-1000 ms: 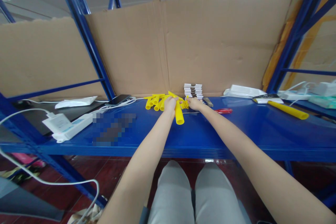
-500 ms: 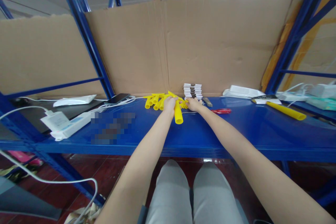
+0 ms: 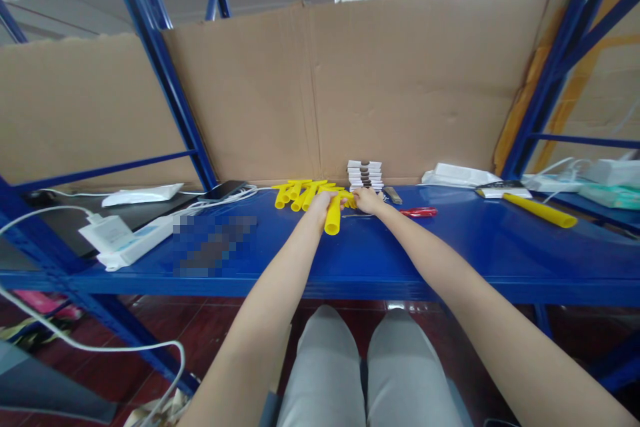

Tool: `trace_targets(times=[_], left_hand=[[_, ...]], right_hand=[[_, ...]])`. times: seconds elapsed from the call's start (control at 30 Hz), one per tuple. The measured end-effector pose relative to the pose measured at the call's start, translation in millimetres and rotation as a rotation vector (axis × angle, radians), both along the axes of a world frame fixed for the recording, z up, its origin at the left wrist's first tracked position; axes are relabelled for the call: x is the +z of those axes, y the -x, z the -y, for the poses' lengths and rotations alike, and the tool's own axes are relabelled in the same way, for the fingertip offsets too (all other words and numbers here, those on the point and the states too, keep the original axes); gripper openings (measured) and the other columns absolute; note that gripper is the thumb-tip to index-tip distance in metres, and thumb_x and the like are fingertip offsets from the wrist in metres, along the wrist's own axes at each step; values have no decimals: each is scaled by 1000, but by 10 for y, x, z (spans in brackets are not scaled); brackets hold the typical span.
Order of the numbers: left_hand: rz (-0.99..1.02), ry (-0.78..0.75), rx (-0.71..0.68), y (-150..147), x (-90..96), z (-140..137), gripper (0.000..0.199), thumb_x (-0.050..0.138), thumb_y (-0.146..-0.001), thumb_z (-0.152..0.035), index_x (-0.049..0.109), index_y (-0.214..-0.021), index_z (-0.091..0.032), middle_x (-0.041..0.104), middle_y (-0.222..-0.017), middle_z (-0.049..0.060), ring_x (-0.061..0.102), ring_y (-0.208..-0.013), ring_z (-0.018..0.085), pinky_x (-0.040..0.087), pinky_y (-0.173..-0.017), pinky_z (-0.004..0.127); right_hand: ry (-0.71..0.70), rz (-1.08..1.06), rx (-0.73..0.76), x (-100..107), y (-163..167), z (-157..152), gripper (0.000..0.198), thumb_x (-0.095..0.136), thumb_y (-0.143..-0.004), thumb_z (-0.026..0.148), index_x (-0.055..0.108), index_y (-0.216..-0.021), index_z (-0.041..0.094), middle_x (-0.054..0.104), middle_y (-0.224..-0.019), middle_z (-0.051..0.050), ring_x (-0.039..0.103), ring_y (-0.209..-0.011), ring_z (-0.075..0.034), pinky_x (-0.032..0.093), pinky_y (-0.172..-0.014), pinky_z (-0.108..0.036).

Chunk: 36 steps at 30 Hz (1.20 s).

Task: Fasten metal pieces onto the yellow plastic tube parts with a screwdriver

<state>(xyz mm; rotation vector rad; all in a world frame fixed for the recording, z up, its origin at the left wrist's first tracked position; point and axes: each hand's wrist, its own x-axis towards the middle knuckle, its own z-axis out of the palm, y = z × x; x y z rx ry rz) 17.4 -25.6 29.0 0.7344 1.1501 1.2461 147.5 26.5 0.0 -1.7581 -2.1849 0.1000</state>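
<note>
My left hand is wrapped round a yellow plastic tube, whose open round end points toward me. Just to its right, my right hand has its fingers bent together at small yellow pieces; what they pinch is too small to make out. Left of my hands lies a pile of similar yellow tubes, partly overlapping. Behind my right hand stands a stack of white boxes with dark marks. A screwdriver with a red handle lies right of it, its shaft reaching under my right wrist.
A cardboard sheet walls off the back of the blue shelf. At left are a white power strip, cables and a dark phone. Another yellow tube and a white packet lie at right.
The tube in my left hand has swung a little to the left, and my left hand has moved slightly down with it. My right hand stays almost in place.
</note>
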Motion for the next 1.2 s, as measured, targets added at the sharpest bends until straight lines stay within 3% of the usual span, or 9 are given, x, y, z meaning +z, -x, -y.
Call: trace_targets(times=[0.27,0.57,0.63,0.8,0.97,1.07,1.2], left_hand=[[75,21,-50,18,45,7,31,39,-91,-7,56,-117,-5,63,-63,5,47,-39,10,39,-42,20],[78,-32,-99,48,42,25,31,42,-88,-7,57,-115,-10,62,-59,4,48,-41,12,37,-41,22],[62,-71,-129,41,45,41,29,43,-87,-7,57,-112,-8,63,-60,5,49,-42,13,37,-41,22],[123,-229,-199,21,46,65,26,42,-84,0,56,-102,-11,63,-70,4,58,-50,12,36,-39,20],[149,-287,-258,24,38,61,25,46,-82,1,55,-99,-15,62,-75,3,61,-54,12,37,-38,18],[163,-247,-257,25,46,60,24,44,-83,0,55,-101,-13,64,-76,5,61,-52,12,36,-37,18],[180,-181,-212,30,58,57,24,43,-86,-3,54,-105,-10,63,-70,5,58,-46,12,34,-33,19]], right_hand=[[-30,-122,13,-36,-28,-51,37,42,-87,17,69,-110,24,66,-124,-7,55,-117,-26,40,-96,-39],[-14,-691,57,-10,-58,-182,29,42,-88,17,69,-79,15,73,-99,-8,64,-96,-19,45,-83,-27],[44,-873,51,14,-73,-146,24,44,-89,21,67,-81,16,72,-91,-7,64,-83,-17,46,-76,-27],[343,-1329,98,127,-188,-14,19,49,-90,23,58,-75,17,63,-64,-1,54,-56,-11,41,-59,-23],[487,-1458,209,202,-290,44,23,45,-92,18,57,-72,17,55,-53,2,48,-50,-10,39,-55,-21],[447,-1476,223,203,-295,38,23,46,-90,15,54,-68,17,52,-50,2,46,-48,-10,38,-52,-20],[262,-1539,118,208,-348,-33,25,48,-87,13,49,-62,18,49,-48,3,43,-44,-8,35,-45,-18]])
